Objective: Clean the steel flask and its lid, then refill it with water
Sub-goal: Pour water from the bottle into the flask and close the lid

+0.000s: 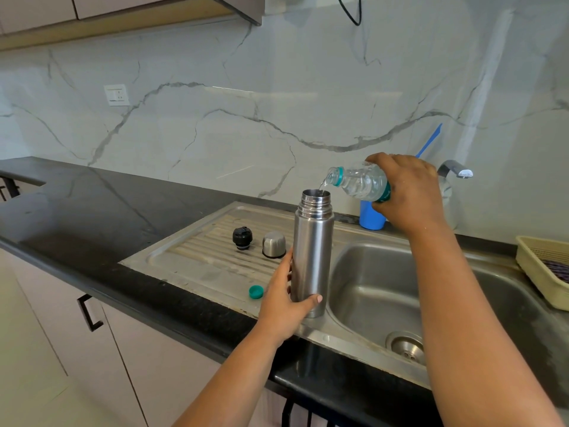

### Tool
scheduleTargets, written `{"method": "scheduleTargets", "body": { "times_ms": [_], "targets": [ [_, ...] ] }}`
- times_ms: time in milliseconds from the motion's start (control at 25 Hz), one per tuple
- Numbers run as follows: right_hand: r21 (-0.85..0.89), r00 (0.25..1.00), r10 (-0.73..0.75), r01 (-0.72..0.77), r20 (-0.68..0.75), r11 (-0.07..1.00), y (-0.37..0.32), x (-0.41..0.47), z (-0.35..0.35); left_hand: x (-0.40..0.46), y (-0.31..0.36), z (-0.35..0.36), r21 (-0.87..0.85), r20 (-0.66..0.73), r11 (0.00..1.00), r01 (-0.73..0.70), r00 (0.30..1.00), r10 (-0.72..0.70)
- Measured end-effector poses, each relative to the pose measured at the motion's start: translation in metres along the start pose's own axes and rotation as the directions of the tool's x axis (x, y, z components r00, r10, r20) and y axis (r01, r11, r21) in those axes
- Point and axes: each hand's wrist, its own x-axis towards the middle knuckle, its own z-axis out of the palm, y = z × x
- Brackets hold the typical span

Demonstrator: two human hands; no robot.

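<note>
Your left hand wraps the lower body of the steel flask, which stands upright and uncapped at the sink edge. Your right hand grips a tilted plastic bottle, pouring water into the flask mouth. A black stopper, steel cup lid and green cap rest on the drainboard, set in a black counter. The bottle's base is hidden behind your palm.
</note>
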Motion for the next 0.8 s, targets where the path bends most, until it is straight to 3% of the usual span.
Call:
{"method": "scheduleTargets", "body": {
  "times_ms": [800],
  "targets": [
    [-0.013, 1.0, -0.019, 0.019, -0.02, 1.0, -0.0011, 0.0007, 0.0005, 0.0002, -0.0016, -0.0002, 0.011, -0.008, 1.0, -0.009, 1.0, 0.009]
  ]
}}
